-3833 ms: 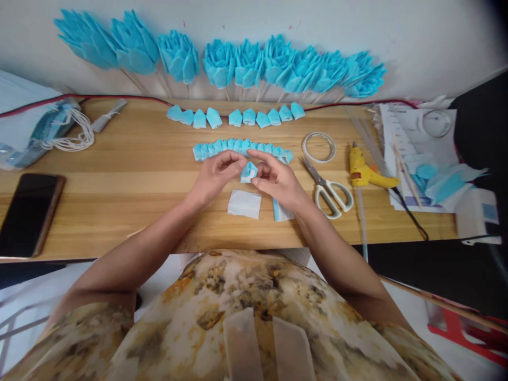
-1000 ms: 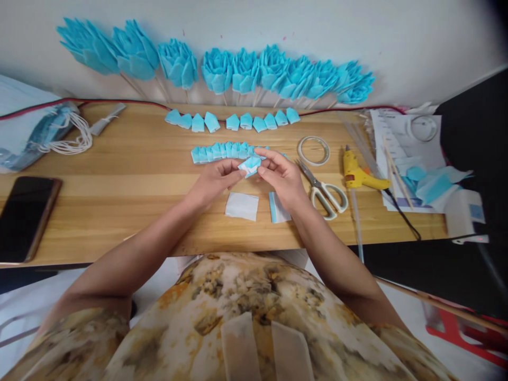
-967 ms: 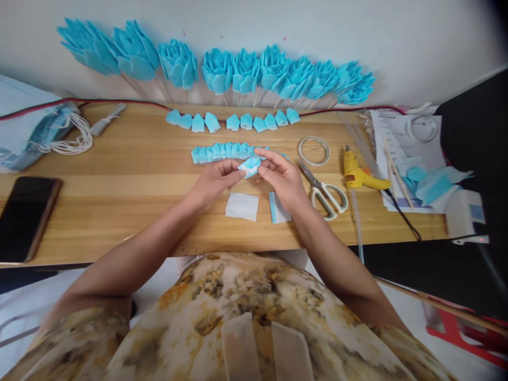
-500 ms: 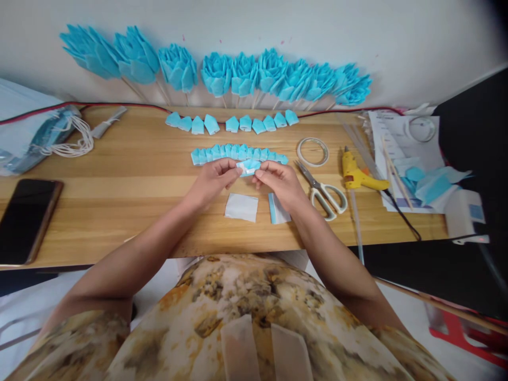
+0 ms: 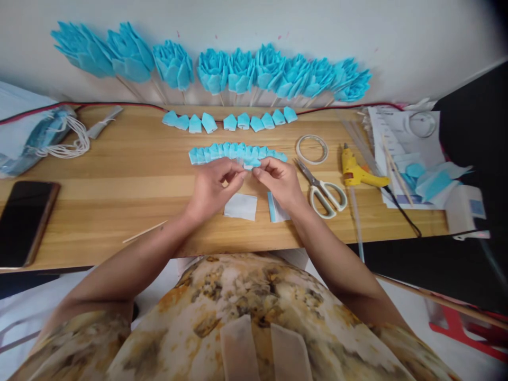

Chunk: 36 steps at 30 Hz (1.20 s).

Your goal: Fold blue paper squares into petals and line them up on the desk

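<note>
A small folded piece of blue fabric (image 5: 251,164) with a white part showing is held over the table. My right hand (image 5: 281,182) pinches its right end between thumb and fingers. My left hand (image 5: 216,185) is closed in a pinch at its left end, thumb against fingertips. Just behind my hands lies a tight row of folded blue petals (image 5: 226,150), partly hidden by my fingers. A flat white fabric square (image 5: 240,206) lies on the table below them. Another blue-edged square (image 5: 278,208) is partly covered by my right wrist.
Blue fabric flowers (image 5: 213,71) on sticks lean along the wall, above spaced folded petals (image 5: 243,121). To the right are a tape roll (image 5: 298,150), scissors (image 5: 328,200) and a yellow glue gun (image 5: 357,174). A phone (image 5: 27,222) and thin stick (image 5: 145,232) lie left.
My left hand has turned and its thumb has moved over the left end of the piece, which now looks more folded. My right hand keeps its pinch. The thin stick is more exposed.
</note>
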Available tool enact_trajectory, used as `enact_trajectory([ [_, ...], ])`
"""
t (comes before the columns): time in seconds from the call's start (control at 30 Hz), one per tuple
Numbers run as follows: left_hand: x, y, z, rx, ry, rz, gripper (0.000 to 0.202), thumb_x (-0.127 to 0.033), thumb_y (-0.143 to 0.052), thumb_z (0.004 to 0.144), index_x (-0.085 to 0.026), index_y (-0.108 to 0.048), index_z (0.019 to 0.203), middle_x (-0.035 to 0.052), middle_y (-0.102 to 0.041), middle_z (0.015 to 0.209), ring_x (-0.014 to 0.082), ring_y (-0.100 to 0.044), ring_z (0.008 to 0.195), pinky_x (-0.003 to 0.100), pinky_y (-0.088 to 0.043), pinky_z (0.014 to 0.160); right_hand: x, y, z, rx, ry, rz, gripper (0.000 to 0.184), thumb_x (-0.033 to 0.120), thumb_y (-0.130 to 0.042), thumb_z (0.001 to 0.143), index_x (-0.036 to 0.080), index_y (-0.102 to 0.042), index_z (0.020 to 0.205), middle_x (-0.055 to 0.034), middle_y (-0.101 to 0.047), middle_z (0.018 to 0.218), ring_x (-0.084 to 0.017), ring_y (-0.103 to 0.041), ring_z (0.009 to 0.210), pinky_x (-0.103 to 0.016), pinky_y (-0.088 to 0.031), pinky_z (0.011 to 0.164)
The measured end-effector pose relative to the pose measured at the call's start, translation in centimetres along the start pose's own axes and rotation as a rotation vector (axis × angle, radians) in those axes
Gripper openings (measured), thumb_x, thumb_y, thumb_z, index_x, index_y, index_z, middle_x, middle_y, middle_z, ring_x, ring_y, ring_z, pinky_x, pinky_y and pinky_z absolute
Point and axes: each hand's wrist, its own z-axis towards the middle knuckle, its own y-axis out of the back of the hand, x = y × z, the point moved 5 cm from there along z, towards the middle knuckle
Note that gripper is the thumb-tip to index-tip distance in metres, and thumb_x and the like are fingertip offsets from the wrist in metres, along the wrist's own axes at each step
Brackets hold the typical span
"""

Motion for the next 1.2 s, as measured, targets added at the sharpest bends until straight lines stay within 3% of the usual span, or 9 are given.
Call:
enact_trajectory([
  [0.07, -0.1, -0.3, -0.2, 0.044, -0.029, 0.040, 0.011, -0.023, -0.064, 0.089, -0.019, -0.070, 0.080, -0.0023, -0.057, 0.063, 0.0099, -0.047, 0.059, 0.026, -0.037, 0.061, 0.1, -0.1, 0.0, 0.010, 0.012, 0.002, 0.020, 0.036, -0.069, 0.080, 0.020, -0.060, 0.070, 0.0057, -0.047, 0.063, -0.009, -0.039, 0.060, -0.026, -0.034, 0.059],
  [0.3, 1.2, -0.4, -0.3, 0.034, 0.142, 0.044, 0.006, -0.022, -0.065, 0.086, -0.019, -0.071, 0.087, -0.0022, -0.055, 0.066, 0.0107, -0.047, 0.061, 0.026, -0.037, 0.061, 0.2, -0.3, -0.2, -0.002, 0.089, -0.109, 0.019, 0.035, -0.066, 0.082, 0.022, -0.059, 0.072, 0.0040, -0.052, 0.065, -0.011, -0.044, 0.062, -0.027, -0.039, 0.061],
  [0.7, 0.9, -0.3, -0.3, 0.058, 0.144, 0.073, 0.008, -0.024, -0.065, 0.087, -0.019, -0.071, 0.085, -0.0016, -0.055, 0.067, 0.0114, -0.048, 0.063, 0.028, -0.036, 0.062, 1.3, -0.7, -0.6, -0.021, 0.295, -0.298, 0.016, 0.021, -0.063, 0.084, 0.022, -0.055, 0.070, 0.0033, -0.057, 0.065, -0.012, -0.050, 0.063, -0.027, -0.042, 0.065],
  [1.2, 1.0, -0.6, -0.4, 0.094, 0.174, 0.061, 0.010, -0.017, -0.058, 0.083, -0.020, -0.066, 0.080, -0.0004, -0.061, 0.069, 0.0120, -0.050, 0.064, 0.028, -0.037, 0.062, 1.2, -0.9, -0.7, -0.013, 0.284, -0.367, 0.017, 0.022, -0.061, 0.084, 0.023, -0.053, 0.069, 0.0030, -0.055, 0.065, -0.013, -0.047, 0.062, -0.029, -0.043, 0.065],
])
